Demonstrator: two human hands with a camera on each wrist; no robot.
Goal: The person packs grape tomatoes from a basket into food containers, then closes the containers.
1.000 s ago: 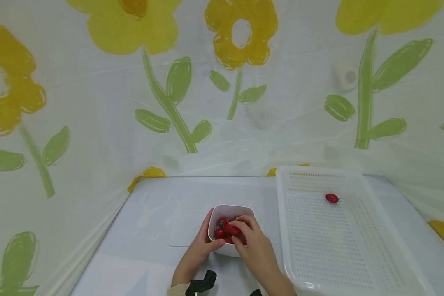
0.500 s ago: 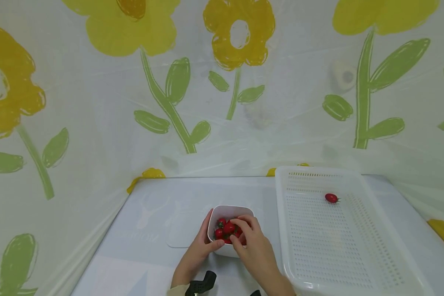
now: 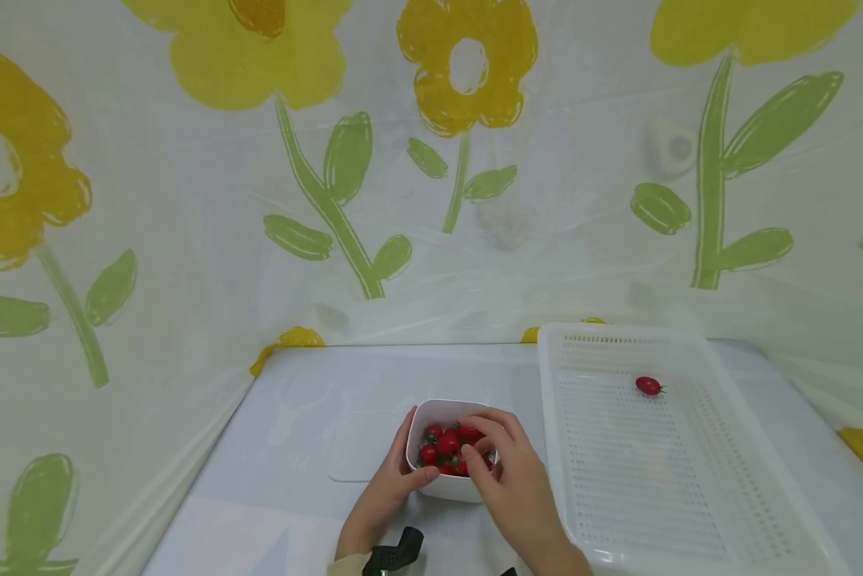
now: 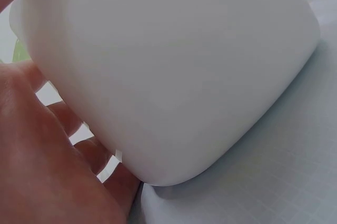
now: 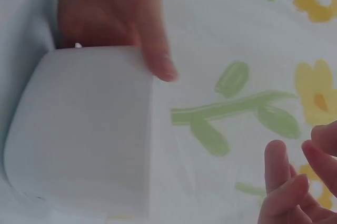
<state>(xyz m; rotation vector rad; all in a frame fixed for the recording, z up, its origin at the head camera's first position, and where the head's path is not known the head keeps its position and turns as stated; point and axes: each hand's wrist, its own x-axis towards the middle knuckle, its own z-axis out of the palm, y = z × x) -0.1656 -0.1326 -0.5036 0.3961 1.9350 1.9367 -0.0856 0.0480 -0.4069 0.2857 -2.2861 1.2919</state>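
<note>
A white bowl (image 3: pixel 438 410) holding several red cherry tomatoes (image 3: pixel 441 446) stands on the pale table near its front edge. My left hand (image 3: pixel 405 458) grips the bowl's left wall, thumb on the near rim. The same bowl (image 4: pixel 174 66) fills the left wrist view, with my left fingers (image 4: pixel 42 145) wrapped under it. My right hand (image 3: pixel 480 448) hovers over the bowl's right side, fingers loosely curled above the tomatoes. In the right wrist view the bowl (image 5: pixel 84 129) shows from the side, and my right fingertips (image 5: pixel 284 182) have nothing between them.
A white perforated basket (image 3: pixel 697 512) lies to the right of the bowl, with one cherry tomato (image 3: pixel 647 386) at its far end. A flat translucent lid (image 3: pixel 359 448) rests left of the bowl. Flower-printed sheeting (image 3: pixel 431 160) walls the table's back and sides.
My right hand has shifted a little right and lifted its fingers off the tomatoes, uncovering more of them. The left hand and bowl have stayed put.
</note>
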